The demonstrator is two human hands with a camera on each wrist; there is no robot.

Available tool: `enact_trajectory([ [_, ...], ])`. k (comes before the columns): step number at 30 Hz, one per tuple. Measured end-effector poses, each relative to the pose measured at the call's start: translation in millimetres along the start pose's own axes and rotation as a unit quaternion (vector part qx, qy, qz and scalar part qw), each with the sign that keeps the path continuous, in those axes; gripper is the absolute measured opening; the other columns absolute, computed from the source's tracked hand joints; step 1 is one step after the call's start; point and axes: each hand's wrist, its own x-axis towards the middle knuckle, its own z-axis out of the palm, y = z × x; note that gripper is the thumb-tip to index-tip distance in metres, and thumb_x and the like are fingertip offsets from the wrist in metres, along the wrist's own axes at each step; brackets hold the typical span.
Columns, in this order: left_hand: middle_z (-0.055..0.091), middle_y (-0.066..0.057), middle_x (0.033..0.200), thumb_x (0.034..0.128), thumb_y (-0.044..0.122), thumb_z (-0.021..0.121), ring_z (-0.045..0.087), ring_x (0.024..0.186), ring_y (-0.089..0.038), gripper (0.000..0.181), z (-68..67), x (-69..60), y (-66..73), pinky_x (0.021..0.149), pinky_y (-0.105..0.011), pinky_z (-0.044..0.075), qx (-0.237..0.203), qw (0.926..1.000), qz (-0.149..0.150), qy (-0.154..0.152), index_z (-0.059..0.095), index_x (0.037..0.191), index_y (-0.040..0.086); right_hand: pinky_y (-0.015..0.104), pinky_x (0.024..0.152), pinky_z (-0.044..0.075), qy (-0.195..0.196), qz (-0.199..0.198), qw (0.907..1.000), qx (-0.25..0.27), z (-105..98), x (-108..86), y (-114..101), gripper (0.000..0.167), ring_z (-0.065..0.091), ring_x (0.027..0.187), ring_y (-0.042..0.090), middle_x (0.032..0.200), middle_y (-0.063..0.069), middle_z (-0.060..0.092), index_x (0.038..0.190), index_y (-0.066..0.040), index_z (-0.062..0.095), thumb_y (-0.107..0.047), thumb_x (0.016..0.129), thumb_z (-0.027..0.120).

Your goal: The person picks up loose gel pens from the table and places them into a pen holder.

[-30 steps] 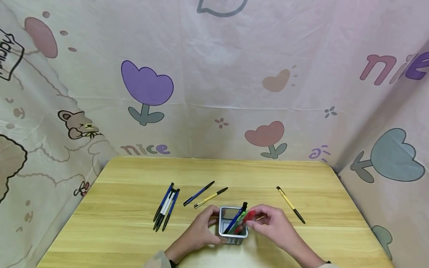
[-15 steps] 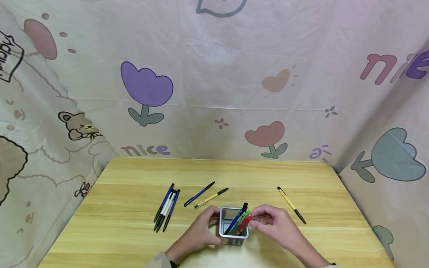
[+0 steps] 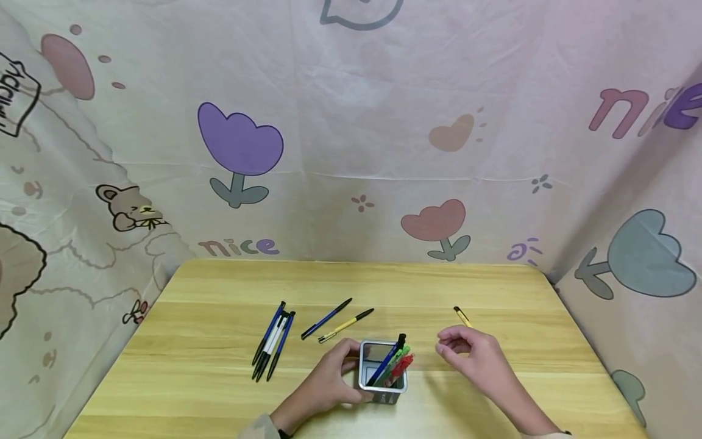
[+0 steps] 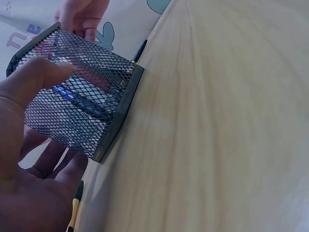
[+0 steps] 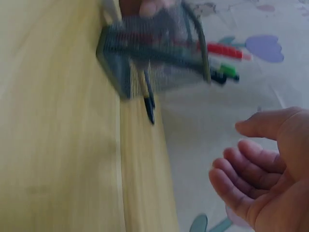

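Observation:
My left hand (image 3: 331, 379) grips a square black mesh pen holder (image 3: 385, 397) upright on the table, thumb on one side and fingers on the other in the left wrist view. Inside lean a blue pen (image 3: 382, 364), a green pen (image 3: 400, 356) and a red pen (image 3: 404, 363), tilted to the right. My right hand (image 3: 479, 360) hovers right of the holder, fingers loosely bent with nothing between them. Just beyond it lies a yellow pen (image 3: 462, 316), its lower part hidden by the hand.
Blue and white pens lie grouped on the left, a white pen (image 3: 271, 341) among them. Behind the holder are another blue pen (image 3: 327, 318) and another yellow pen (image 3: 347, 324). A printed cloth (image 3: 351, 122) rises behind the wooden table (image 3: 181, 366).
My right hand has let go of the red pen, which now leans in the holder, and has moved right toward the yellow pen. My left hand has stayed on the holder.

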Motion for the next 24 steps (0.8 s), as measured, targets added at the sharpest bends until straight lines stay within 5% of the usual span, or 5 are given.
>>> enact_trajectory([
  [4, 0.055, -0.020, 0.142, 0.0685, -0.001, 0.087, 0.058, 0.135, -0.036, 0.071, -0.2, -1.1, 1.1, 0.115, -0.026, 0.050, 0.006, 1.0000, 0.003, 0.001, 0.052, 0.131, -0.002, 0.020, 0.066, 0.062, 0.037, -0.012, 0.9975, -0.058, -8, 6.0, 12, 0.015, 0.066, 0.071, -0.003, 0.084, -0.002, 0.075, 0.097, -0.004, 0.075, -0.004, 0.084, 0.082],
  [11, 0.056, -0.019, 0.141, 0.0682, 0.001, 0.087, 0.057, 0.134, -0.037, 0.071, -0.1, -1.5, -0.4, 0.116, -0.027, 0.049, 0.021, 0.9998, 0.006, 0.004, 0.053, 0.130, -0.001, 0.020, 0.069, 0.061, 0.038, 0.038, 0.9906, -0.126, -17, 15.5, 35, 0.022, 0.069, 0.077, 0.007, 0.089, 0.004, 0.076, 0.106, 0.001, 0.075, -0.009, 0.087, 0.079],
  [24, 0.058, -0.018, 0.140, 0.0677, 0.001, 0.087, 0.058, 0.133, -0.036, 0.071, 0.2, -0.5, 2.6, 0.116, -0.031, 0.050, 0.030, 0.9995, -0.003, 0.008, 0.054, 0.131, 0.001, 0.055, 0.082, 0.062, 0.033, 0.036, 0.9715, -0.232, -24, 32.0, 68, 0.032, 0.074, 0.090, 0.036, 0.099, 0.022, 0.077, 0.111, 0.009, 0.072, -0.012, 0.087, 0.077],
])
